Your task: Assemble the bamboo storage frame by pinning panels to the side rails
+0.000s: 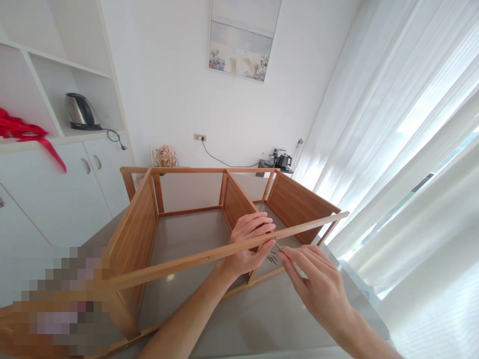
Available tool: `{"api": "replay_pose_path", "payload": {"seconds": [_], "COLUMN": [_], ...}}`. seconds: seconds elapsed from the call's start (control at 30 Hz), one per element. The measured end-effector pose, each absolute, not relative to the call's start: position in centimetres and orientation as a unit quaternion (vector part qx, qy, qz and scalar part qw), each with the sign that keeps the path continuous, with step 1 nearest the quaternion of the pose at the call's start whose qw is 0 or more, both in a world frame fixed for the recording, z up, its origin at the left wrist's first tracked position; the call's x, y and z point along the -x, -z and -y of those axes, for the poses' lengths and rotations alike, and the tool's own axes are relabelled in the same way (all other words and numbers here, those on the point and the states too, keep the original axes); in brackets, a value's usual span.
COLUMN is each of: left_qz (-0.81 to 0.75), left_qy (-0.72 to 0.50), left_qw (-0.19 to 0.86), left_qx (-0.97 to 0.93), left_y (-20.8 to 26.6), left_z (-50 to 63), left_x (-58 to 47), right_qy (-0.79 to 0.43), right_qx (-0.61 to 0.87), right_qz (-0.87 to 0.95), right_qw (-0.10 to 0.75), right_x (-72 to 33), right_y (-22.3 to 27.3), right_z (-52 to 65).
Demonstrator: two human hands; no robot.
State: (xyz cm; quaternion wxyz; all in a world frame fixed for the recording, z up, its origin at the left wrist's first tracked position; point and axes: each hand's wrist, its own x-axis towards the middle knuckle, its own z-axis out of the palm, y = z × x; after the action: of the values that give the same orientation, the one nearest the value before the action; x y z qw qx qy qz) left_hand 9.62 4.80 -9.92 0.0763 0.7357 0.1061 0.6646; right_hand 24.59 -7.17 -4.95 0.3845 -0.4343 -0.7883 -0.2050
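Observation:
A wooden shelf frame (190,169) lies across the grey tabletop, its panels standing up from the table. My left hand (247,242) is closed around the long front rail (209,255), fingers behind it and thumb below. Just right of that, my right hand (314,279) pinches a thin metal rod (279,245), its tip at the underside of the rail. Whether the rod is a key or a screw is too small to tell. Several loose screws (273,258) lie on the table behind the rail, between the two hands.
The grey table (269,324) runs under the frame. At the back right stands a coffee maker (280,158); curtains (374,124) hang along the right. White cabinets (75,194) with a kettle (80,112) and red ribbon (26,132) are at left. A pixelated patch hides the lower left.

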Motion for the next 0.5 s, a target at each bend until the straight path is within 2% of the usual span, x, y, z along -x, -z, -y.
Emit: {"api": "replay_pose_path", "payload": {"seconds": [0.13,0.5], "left_qz": [-0.103,-0.106], "left_qy": [-0.665,-0.662], "left_qw": [0.068,0.071], "left_qx": [-0.736,-0.738], "left_y": [9.8,10.1], "left_z": [-4.8,-4.9], "left_x": [-9.6,-9.6], "right_qy": [0.244,0.247], "right_qx": [0.416,0.410], "right_qz": [0.809,0.831], "right_qw": [0.335,0.285], "right_x": [-25.7,-25.8], "right_y": [3.9,3.2], "right_z": [6.7,6.4]}}
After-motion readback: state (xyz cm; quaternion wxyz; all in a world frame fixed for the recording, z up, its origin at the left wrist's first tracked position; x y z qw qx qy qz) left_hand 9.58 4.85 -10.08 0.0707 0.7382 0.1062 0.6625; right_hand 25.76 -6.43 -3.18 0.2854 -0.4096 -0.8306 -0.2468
